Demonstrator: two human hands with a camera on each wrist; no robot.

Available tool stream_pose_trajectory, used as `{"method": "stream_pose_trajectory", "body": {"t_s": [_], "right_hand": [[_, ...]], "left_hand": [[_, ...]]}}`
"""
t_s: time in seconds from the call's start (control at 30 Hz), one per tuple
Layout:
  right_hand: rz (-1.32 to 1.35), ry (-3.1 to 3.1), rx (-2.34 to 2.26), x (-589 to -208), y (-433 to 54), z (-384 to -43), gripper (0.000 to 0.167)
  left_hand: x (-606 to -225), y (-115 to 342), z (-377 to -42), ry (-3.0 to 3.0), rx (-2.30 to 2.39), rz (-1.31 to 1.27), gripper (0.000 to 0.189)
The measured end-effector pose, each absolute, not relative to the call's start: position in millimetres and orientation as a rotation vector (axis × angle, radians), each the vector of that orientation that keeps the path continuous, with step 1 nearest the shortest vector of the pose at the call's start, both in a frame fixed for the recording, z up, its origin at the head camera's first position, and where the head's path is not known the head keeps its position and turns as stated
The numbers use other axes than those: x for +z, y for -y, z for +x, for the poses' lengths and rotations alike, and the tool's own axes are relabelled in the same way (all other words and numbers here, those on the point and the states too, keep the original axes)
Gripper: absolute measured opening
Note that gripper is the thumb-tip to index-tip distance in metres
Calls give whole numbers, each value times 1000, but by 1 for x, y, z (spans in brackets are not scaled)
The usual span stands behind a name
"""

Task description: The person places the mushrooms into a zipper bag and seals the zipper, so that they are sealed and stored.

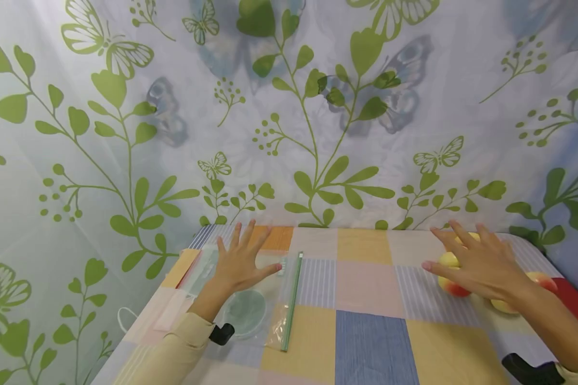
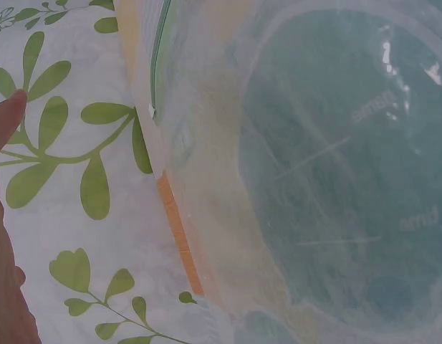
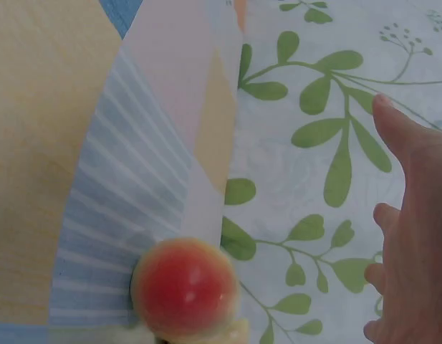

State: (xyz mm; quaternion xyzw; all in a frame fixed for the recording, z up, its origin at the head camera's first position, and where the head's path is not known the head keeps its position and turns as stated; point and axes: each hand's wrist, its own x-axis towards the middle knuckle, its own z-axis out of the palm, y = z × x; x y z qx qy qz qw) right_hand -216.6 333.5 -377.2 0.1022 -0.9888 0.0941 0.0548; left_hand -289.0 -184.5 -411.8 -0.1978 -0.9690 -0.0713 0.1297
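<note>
My left hand [image 1: 241, 266] is held over a clear zip bag [image 1: 276, 321] with its fingers spread, holding nothing. The bag has a green closing strip [image 1: 293, 302] along its right side and a pale green round patch [image 1: 244, 313]; in the left wrist view this patch [image 2: 335, 179] looks large, with faint lettering. At the right, my right hand [image 1: 491, 269] hovers with spread fingers over several red-and-yellow round fruits [image 1: 455, 287], partly hiding them. One fruit [image 3: 185, 287] shows whole in the right wrist view, apart from the right hand [image 3: 425, 236].
A patchwork cloth [image 1: 371, 342] covers the table. Behind it hangs a curtain [image 1: 289, 107] with leaves and butterflies. A red flat thing [image 1: 575, 302] lies at the right edge, and a white cord [image 1: 121, 320] loops beside the left edge.
</note>
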Motion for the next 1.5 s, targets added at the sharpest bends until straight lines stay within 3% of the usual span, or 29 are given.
{"method": "stream_pose_trajectory", "body": {"t_s": [0.5,1.5], "right_hand": [[523,2936,418,-374,-287,-227,91],[804,2825,597,-405,-207,-246,88]], "left_hand": [[-437,198,-280,2738,-517,-881,95],[-475,201,-271,2969,-856,-875,101]]}}
